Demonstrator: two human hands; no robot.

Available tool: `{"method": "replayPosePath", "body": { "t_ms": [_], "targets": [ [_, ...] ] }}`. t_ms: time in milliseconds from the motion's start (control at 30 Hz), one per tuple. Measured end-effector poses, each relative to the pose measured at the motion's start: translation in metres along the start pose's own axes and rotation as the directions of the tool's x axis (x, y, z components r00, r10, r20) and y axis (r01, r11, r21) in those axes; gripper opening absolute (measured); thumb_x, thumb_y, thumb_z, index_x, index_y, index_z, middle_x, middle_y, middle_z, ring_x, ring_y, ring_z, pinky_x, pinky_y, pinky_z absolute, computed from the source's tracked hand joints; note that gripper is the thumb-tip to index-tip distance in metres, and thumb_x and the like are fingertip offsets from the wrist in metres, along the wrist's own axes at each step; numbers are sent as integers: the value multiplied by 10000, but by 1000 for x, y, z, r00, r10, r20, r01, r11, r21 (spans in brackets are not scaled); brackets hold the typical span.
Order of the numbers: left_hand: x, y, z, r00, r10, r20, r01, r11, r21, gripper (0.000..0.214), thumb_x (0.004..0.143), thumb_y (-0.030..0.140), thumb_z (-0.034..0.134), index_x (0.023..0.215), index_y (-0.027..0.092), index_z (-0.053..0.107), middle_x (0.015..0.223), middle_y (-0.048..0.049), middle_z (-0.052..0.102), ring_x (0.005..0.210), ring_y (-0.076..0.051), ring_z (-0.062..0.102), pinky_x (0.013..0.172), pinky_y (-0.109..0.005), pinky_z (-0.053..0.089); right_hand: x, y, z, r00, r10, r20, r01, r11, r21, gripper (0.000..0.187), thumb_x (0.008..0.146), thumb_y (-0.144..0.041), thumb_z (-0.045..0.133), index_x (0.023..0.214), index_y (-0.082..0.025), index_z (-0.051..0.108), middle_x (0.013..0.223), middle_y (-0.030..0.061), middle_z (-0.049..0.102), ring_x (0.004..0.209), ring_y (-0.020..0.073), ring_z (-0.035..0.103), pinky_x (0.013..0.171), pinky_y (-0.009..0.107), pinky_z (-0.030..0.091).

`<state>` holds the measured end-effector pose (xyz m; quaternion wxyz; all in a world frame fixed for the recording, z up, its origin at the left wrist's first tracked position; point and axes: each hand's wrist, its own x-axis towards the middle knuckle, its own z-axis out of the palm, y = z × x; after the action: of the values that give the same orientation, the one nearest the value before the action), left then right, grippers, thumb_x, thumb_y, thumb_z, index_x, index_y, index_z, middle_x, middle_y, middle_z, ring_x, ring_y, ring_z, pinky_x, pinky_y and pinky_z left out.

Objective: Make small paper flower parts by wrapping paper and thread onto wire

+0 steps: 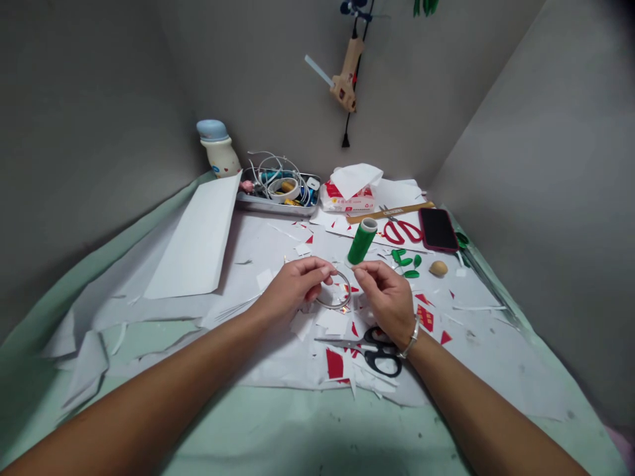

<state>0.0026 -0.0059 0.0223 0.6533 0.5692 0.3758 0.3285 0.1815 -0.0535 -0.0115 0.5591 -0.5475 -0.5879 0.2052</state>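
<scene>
**A:** What's closest in?

**B:** Black-handled scissors [381,355] lie open on the paper at bottom centre, just under the right hand [384,297], with red paper scraps [335,363] around them.

**A:** And the hands?

**B:** The left hand [297,287] is curled nearly shut over a thin metal hoop [348,289], at centre. The right hand's thumb and forefinger are pinched together just beside the hoop, though anything that fine between them is too small to tell.

**A:** How should that hold go?

**B:** I'd keep the left hand's grip light and steady so the hoop doesn't warp, and leave the right hand room to work. Being round, it has no long axis; it tilts, its opening facing up and toward the person.

**A:** Further out?

**B:** A green thread spool [362,241] leans up and right above the hands. Beyond it are red-handled scissors [401,231] and a phone [438,229]. At upper left sits a metal tray [278,205] of cables, and a glue gun [344,82] hangs on the wall above.
</scene>
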Motion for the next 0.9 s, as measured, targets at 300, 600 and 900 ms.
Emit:
{"method": "replayPosePath", "body": {
  "t_ms": [300,600,900],
  "targets": [
    [1,4,-4,1000,11,25,-14,992,129,209,817,383,637,744,189,618,515,44,409,466,-90,301,488,-270,198,-1,-2,1,1000,6,-10,-6,1000,4,137,872,-314,596,843,-211,683,646,-8,635,623,153,568,577,271,450],
    [-5,-2,-1,997,67,45,-75,970,230,218,884,367,517,739,205,522,553,40,442,529,-129,378,531,-262,316,-1,-2,1,1000,-9,-9,9,1000,-21,140,866,-313,604,834,-211,695,638,-14,624,590,141,536,561,268,432],
    [-6,-1,-2,994,109,-15,-93,906,412,293,924,425,456,739,215,544,521,46,445,518,-146,414,560,-274,332,-2,0,2,1000,-22,3,22,1000,-14,144,864,-317,605,834,-212,698,641,-8,626,589,144,535,553,270,430]
  ]
}}
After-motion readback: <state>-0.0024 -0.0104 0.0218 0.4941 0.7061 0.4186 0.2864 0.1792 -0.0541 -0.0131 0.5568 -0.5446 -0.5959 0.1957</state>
